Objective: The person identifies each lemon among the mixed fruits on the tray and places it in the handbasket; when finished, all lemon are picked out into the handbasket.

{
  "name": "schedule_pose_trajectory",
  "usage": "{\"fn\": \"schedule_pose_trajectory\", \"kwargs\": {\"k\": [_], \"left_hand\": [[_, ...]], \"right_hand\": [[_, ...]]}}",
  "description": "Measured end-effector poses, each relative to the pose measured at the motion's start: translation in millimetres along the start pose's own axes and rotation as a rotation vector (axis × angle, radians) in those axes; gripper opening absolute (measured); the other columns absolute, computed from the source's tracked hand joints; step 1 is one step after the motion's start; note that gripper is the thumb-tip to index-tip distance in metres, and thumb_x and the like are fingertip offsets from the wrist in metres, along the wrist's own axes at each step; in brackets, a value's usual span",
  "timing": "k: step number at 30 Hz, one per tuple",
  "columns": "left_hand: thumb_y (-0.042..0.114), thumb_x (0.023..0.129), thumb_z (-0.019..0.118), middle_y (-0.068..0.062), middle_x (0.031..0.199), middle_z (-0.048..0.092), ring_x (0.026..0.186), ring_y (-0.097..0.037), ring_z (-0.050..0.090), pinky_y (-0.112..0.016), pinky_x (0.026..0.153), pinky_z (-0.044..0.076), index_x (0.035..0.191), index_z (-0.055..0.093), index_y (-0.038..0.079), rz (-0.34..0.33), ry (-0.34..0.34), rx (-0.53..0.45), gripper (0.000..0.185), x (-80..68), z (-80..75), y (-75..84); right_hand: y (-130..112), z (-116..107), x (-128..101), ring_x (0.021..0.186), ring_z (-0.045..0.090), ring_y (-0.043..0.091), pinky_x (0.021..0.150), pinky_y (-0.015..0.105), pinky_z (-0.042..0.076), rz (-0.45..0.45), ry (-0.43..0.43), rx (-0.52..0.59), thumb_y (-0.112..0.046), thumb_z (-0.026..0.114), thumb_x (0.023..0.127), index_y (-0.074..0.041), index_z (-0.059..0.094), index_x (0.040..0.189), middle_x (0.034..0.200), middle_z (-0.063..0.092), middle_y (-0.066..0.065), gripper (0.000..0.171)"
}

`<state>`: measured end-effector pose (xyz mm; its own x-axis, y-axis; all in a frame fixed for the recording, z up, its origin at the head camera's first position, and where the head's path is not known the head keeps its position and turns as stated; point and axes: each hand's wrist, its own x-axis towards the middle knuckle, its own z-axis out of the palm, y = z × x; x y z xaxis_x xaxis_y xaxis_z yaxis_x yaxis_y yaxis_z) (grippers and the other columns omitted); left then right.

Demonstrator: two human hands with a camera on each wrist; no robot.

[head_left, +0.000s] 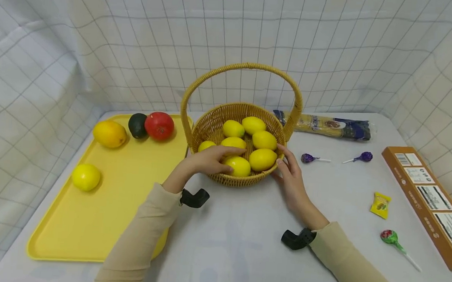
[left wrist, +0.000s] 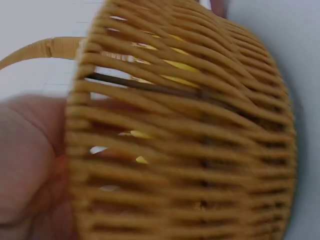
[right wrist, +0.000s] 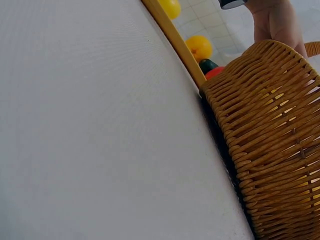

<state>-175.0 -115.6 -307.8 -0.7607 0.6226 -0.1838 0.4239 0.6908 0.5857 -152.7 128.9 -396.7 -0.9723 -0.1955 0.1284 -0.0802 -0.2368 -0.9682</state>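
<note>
A wicker basket (head_left: 233, 180) with a tall hoop handle stands in the middle of the table, holding several lemons (head_left: 263, 159). My left hand (head_left: 209, 158) reaches over its left front rim, with thumb and fingers about the front lemon (head_left: 237, 167). In the left wrist view the woven side (left wrist: 200, 150) hides most of these fingers. At the right front rim, my right hand (head_left: 293, 183) grips the basket edge, thumb at the rim beside a lemon. The right wrist view shows the basket wall (right wrist: 270, 140) and the left hand (right wrist: 280, 22) beyond it.
Left of the basket lies a yellow tray (head_left: 129, 221) with an orange-yellow fruit (head_left: 110, 134), a dark green fruit (head_left: 137, 125), a tomato (head_left: 159, 126) and a yellow fruit (head_left: 86, 177). To the right are a spaghetti pack (head_left: 326, 126), several lollipops (head_left: 389, 237), a yellow candy (head_left: 380, 205) and a long box (head_left: 426, 202).
</note>
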Motion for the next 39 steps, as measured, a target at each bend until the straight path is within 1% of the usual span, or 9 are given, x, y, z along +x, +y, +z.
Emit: {"fn": "schedule_pose_trajectory", "kwargs": {"k": [4,11,16,19,21,24,29,32,39], "left_hand": [[0.005,0.089,0.064,-0.014,0.121,0.058,0.101,-0.026,0.054,-0.036,0.087,0.043,0.135,0.049,0.002,0.032,0.201,0.003,0.048,-14.0,-1.3,-4.4],[0.002,0.094,0.055,-0.015,0.13,0.052,0.117,-0.027,0.05,-0.033,0.095,0.04,0.132,0.05,0.0,0.169,0.475,-0.448,0.039,-87.8,-25.0,-30.4],[-0.009,0.09,0.053,-0.018,0.118,0.059,0.107,-0.025,0.056,-0.026,0.093,0.041,0.121,0.055,-0.01,0.171,1.049,-0.806,0.031,-159.0,-37.9,-64.0],[-0.007,0.087,0.06,-0.013,0.117,0.061,0.108,-0.021,0.055,-0.021,0.091,0.04,0.118,0.06,-0.006,0.007,1.438,-0.94,0.031,-192.9,-39.7,-86.6],[-0.002,0.086,0.064,-0.007,0.125,0.056,0.118,-0.016,0.046,-0.017,0.094,0.036,0.123,0.059,0.001,-0.176,1.586,-0.974,0.037,-210.3,-36.7,-100.8],[0.007,0.088,0.065,0.001,0.144,0.035,0.132,-0.009,0.025,-0.015,0.1,0.025,0.138,0.047,0.014,-0.45,1.575,-0.994,0.054,-227.4,-27.5,-120.7],[0.029,0.09,0.062,0.003,0.155,0.003,0.138,-0.013,0.003,-0.024,0.108,0.008,0.151,0.014,0.025,-0.759,1.178,-0.785,0.078,-231.9,-14.6,-145.4],[0.036,0.091,0.059,-0.007,0.155,0.004,0.137,-0.025,0.011,-0.035,0.109,0.012,0.152,0.01,0.021,-0.816,1.021,-0.61,0.079,-227.6,-11.6,-153.8],[0.031,0.09,0.06,-0.012,0.152,0.018,0.129,-0.026,0.025,-0.036,0.105,0.022,0.15,0.022,0.018,-0.877,1.066,-0.543,0.072,-220.7,-2.4,-154.7]], "right_hand": [[-0.1,-0.9,1.3,0.132,0.027,0.022,0.098,0.049,0.035,-0.004,0.004,-0.001,-0.025,0.043,0.101,-0.011,0.032,0.145,0.151,0.016,-0.004,0.047],[-1.2,0.2,1.5,0.133,0.026,0.023,0.098,0.048,0.035,-0.004,0.003,0.014,-0.024,0.042,0.101,-0.012,0.033,0.145,0.151,0.016,-0.003,0.046],[-3.1,0.2,2.1,0.134,0.022,0.021,0.098,0.049,0.035,-0.006,0.007,0.013,-0.023,0.042,0.101,-0.011,0.033,0.145,0.152,0.015,-0.004,0.046],[-4.0,-1.0,1.7,0.135,0.021,0.021,0.097,0.051,0.035,-0.008,0.016,0.012,-0.022,0.042,0.101,-0.011,0.034,0.144,0.151,0.016,-0.004,0.045],[-4.1,-2.2,1.3,0.135,0.021,0.021,0.097,0.052,0.035,-0.008,0.019,0.011,-0.022,0.042,0.101,-0.011,0.034,0.144,0.151,0.016,-0.004,0.045],[-4.2,-3.3,0.7,0.135,0.02,0.02,0.097,0.053,0.034,-0.008,0.02,0.009,-0.022,0.042,0.101,-0.011,0.033,0.145,0.151,0.016,-0.004,0.045],[-4.0,-4.0,0.3,0.134,0.022,0.022,0.098,0.053,0.034,0.001,0.027,0.009,-0.023,0.042,0.101,-0.011,0.033,0.145,0.152,0.016,-0.003,0.046],[-3.7,-3.8,0.4,0.134,0.022,0.023,0.098,0.053,0.033,0.004,0.029,0.01,-0.022,0.042,0.101,-0.011,0.032,0.145,0.152,0.015,-0.003,0.046],[-1.3,0.3,1.3,0.136,0.019,0.02,0.098,0.054,0.033,0.012,0.012,0.018,-0.02,0.042,0.101,-0.008,0.032,0.145,0.152,0.017,-0.004,0.046]]}}
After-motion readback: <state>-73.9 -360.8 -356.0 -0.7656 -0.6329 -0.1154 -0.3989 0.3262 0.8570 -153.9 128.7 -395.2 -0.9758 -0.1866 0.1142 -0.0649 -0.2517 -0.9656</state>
